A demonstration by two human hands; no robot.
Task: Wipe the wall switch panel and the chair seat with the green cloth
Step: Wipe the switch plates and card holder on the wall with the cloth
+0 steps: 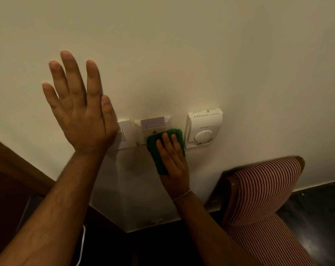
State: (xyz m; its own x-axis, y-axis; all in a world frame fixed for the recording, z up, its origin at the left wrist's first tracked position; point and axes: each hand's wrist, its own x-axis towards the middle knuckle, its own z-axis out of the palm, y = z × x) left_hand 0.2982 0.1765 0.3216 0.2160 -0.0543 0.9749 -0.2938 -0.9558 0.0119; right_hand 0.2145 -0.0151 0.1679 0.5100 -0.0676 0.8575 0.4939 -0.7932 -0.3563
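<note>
My right hand [173, 160] presses the green cloth [159, 148] flat against the lower part of the white wall switch panel [153, 124], which holds a key card in its top slot. My left hand [80, 110] is raised in front of the wall with its fingers spread, holding nothing, and it covers part of a white switch plate [125, 134] at the left of the panel. The chair [264, 191], with red and white striped fabric and a wooden frame, stands at the lower right; its seat [268, 244] reaches the bottom edge.
A white thermostat with a round dial [204, 129] is mounted just right of the cloth. Dark wooden trim [15, 164] runs down the left. The floor [316, 217] is dark and glossy. A white cord [83, 244] hangs at the lower left.
</note>
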